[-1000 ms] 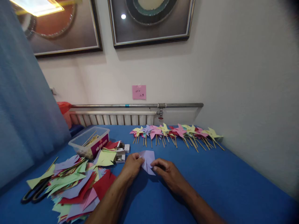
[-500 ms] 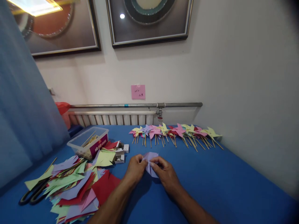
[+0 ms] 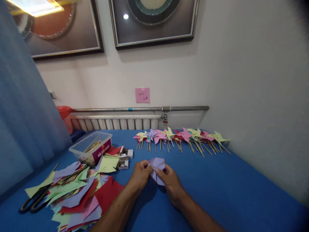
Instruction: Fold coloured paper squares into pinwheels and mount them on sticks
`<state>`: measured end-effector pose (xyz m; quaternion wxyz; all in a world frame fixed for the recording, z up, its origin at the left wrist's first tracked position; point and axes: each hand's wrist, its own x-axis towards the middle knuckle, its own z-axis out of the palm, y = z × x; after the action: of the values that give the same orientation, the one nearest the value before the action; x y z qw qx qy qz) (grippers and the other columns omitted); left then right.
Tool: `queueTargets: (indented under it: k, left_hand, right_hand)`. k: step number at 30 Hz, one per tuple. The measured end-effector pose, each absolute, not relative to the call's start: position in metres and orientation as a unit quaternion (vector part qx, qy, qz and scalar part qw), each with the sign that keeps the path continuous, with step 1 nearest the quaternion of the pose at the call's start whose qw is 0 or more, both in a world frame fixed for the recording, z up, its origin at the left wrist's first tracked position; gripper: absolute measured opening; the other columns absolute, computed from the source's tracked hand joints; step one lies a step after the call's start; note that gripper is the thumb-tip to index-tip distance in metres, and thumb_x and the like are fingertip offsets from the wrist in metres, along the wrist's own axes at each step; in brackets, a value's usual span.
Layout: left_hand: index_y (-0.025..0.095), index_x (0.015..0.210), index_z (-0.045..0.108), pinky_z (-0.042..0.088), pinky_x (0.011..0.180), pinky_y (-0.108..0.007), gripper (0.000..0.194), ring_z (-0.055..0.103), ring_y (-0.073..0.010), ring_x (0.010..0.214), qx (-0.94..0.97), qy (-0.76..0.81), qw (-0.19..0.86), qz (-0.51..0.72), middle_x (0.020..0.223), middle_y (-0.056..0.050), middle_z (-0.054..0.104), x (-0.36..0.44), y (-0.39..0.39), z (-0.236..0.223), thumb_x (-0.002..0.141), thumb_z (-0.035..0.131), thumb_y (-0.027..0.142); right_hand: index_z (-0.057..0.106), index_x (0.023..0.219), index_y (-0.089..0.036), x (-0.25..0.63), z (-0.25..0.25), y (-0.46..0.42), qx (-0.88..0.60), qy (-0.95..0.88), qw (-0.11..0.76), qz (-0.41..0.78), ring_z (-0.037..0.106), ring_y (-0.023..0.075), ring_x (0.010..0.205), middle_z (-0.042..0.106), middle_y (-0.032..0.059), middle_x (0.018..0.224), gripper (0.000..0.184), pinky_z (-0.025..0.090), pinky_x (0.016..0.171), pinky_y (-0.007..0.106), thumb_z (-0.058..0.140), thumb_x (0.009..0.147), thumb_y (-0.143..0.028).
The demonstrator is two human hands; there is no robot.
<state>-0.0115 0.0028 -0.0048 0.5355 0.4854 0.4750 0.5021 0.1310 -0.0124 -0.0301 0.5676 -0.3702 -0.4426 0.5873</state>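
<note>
A lilac paper pinwheel piece (image 3: 158, 179), folded in toward its middle, is held above the blue table between both hands. My left hand (image 3: 142, 174) pinches its left side, thumb near the centre. From the right, my right hand (image 3: 169, 182) grips the same paper, the thumb pressed on the front close to the centre and the fingers behind it. Whether a pin sits at the centre is too small to make out. Left of my hands lies a heap of cut coloured paper (image 3: 77, 193).
Finished pinwheels on sticks (image 3: 184, 135) lie in a row at the table's back. A clear plastic box (image 3: 89, 146) of sticks stands at the left, with small open boxes (image 3: 123, 162) of metal bits beside it. Black-handled scissors (image 3: 36, 201) lie far left, partly under paper.
My right hand's fingers have shifted behind the lilac paper, and its thumb has settled near the middle. The paper is turned slightly; my left hand keeps its pinch.
</note>
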Motion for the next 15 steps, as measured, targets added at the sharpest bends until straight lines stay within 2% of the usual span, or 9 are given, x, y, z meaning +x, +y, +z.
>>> queueTargets:
  k: [7, 15]
  left_hand:
    - [0.019, 0.059, 0.057, 0.029, 0.052, -0.025, 0.033, 0.042, -0.0095, 0.049, 0.488, 0.460, 0.554, 0.493, 0.051, 0.003, 0.053, -0.0105, 0.0012, -0.0062, 0.060, 0.081, 0.041]
    - [0.018, 0.063, 0.058, 0.035, 0.052, -0.025, 0.031, 0.049, -0.0110, 0.047, 0.460, 0.437, 0.605, 0.481, 0.052, 0.001, 0.057, -0.0092, -0.0059, 0.0007, 0.062, 0.080, 0.040]
  right_hand:
    - [0.076, 0.088, -0.016, 0.1304, -0.0295, -0.0134, -0.389, -0.427, 0.544, 0.608, 0.052, 0.0116, 0.056, 0.067, -0.0012, 0.066, 0.054, 0.040, 0.055, 0.025, 0.093, 0.062, -0.061]
    - [0.075, 0.088, -0.017, 0.1307, -0.0241, -0.0169, -0.418, -0.383, 0.543, 0.620, 0.056, 0.0124, 0.057, 0.070, -0.0006, 0.069, 0.046, 0.044, 0.056, 0.025, 0.093, 0.062, -0.050]
